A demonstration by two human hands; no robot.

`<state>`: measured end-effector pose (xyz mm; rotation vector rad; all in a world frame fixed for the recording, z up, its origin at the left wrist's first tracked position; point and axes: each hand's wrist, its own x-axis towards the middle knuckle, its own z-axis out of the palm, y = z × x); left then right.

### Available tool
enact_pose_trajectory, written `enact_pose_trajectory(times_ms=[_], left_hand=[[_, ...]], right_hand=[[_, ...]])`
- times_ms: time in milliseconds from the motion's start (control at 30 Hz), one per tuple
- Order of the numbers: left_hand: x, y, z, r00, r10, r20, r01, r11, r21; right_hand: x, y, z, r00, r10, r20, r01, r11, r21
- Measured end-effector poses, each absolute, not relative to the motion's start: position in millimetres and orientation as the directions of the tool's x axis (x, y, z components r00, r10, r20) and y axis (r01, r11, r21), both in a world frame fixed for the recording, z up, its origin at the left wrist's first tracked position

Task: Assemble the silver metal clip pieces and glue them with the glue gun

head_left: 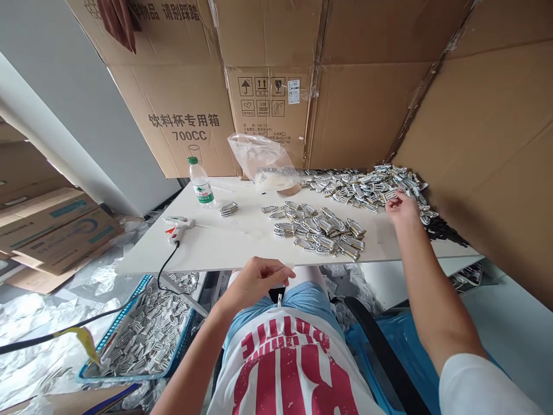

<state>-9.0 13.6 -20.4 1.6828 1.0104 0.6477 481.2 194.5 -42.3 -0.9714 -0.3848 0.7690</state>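
Note:
My right hand (pixel 404 208) reaches to the right side of the table, its fingers closed on a small silver, buckle-shaped metal piece (pixel 391 196). It is over the edge of a large pile of similar metal pieces (pixel 345 187). A second, looser group of these pieces (pixel 326 230), silver with gold-coloured sides, lies nearer the front edge. My left hand (pixel 264 278) hovers at the table's front edge above my lap. Its fingers are curled and drawn together; whatever they may hold is too small to make out.
On the white table (pixel 224 251) are a hot glue gun (pixel 176 231) with a black cord, a water bottle (pixel 201 183), a small metal stack (pixel 228 208) and a clear plastic bag (pixel 263 161). Cardboard (pixel 268 46) walls the back. A blue basket (pixel 142 328) full of metal pieces stands lower left.

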Motion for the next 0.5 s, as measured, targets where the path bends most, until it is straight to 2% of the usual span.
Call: enact_pose_trajectory(times_ms=[167, 267, 367, 500], left_hand=[[-6, 10, -19, 0.492, 0.869, -0.056, 0.303, -0.111, 0.946], [-3, 7, -17, 0.488, 0.872, -0.040, 0.290, -0.119, 0.950], [-2, 4, -14, 0.474, 0.880, -0.037, 0.278, -0.110, 0.954], [-3, 0, -8, 0.467, 0.884, -0.005, 0.271, -0.138, 0.953]], right_hand=[[440, 123, -35, 0.530, 0.847, 0.044, -0.525, 0.369, -0.767], [405, 80, -38, 0.361, 0.913, 0.190, -0.521, 0.366, -0.771], [371, 48, -38, 0.259, 0.926, 0.275, -0.440, 0.367, -0.820], [334, 28, -29, 0.169, 0.917, 0.362, -0.208, 0.392, -0.896]])
